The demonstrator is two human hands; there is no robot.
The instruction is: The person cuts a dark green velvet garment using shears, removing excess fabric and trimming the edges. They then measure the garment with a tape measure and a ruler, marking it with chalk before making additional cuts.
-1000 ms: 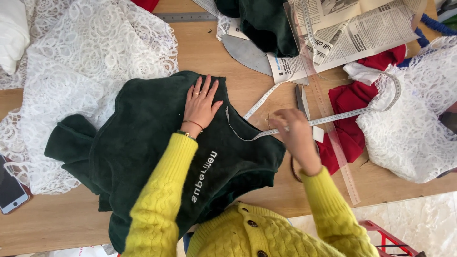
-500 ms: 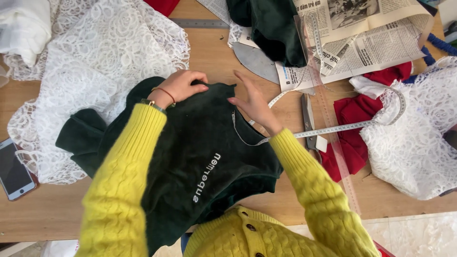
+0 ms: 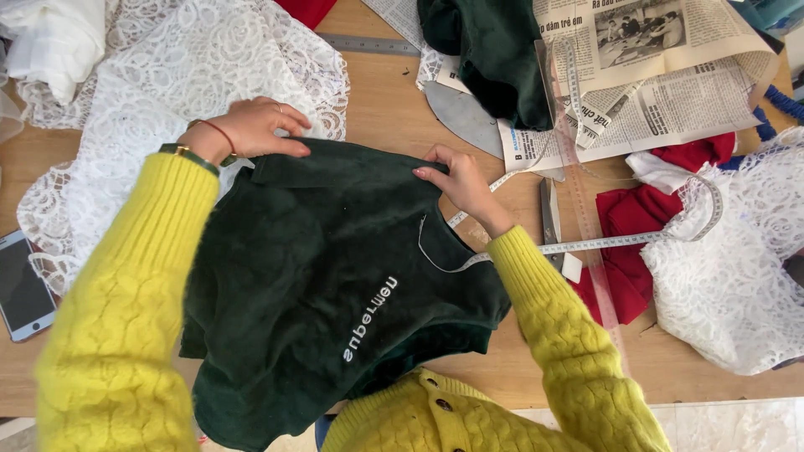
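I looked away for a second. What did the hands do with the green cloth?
Both hands moved up to the green cloth's top edge. The left hand and right hand now pinch it there. The right hand let go of the tape measure. Lace, phone and newspaper stayed.

Phone [image 3: 23, 289] cut off at left; scissors [image 3: 550, 219] seemingly half-hidden

— What is spread at the far left?
— White lace fabric [image 3: 167, 92], with a phone [image 3: 23, 285] laid at the table edge.
— And to the right?
— Newspaper sheets [image 3: 662, 84], red cloth [image 3: 636, 226], a measuring tape [image 3: 620, 243] and scissors [image 3: 550, 209] are seen.
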